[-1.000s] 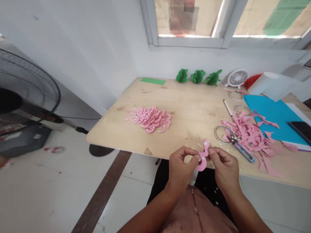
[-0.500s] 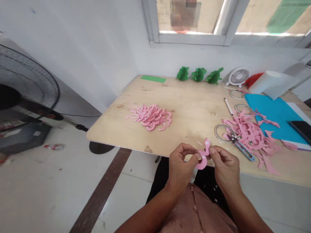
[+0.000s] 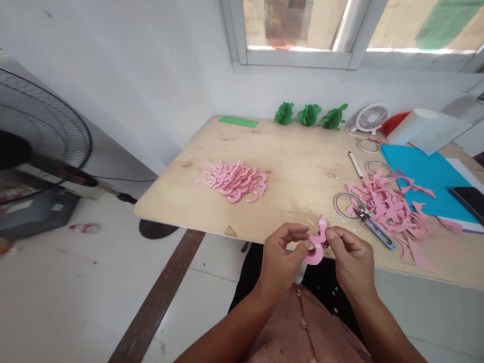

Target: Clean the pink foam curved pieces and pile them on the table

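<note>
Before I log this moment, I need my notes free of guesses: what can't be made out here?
All in the head view:
Pink paper piece: partly hidden by the left hand.
Right hand: grip partly hidden behind its thumb.
Pink pile: piece count, hidden by overlap.
Black phone: cut off by the right edge.
Floor bottle: label too small, blurred.

PLACE: craft work area | EVIDENCE: wooden worktop (image 3: 291, 166) carrying pink cut-outs (image 3: 240, 182), heaped pink offcuts (image 3: 395, 201), blue-handled snips (image 3: 380, 232), green figures (image 3: 309, 115) | ROOM: window (image 3: 298, 59), tiled floor (image 3: 212, 292), large fan (image 3: 14, 149)
</note>
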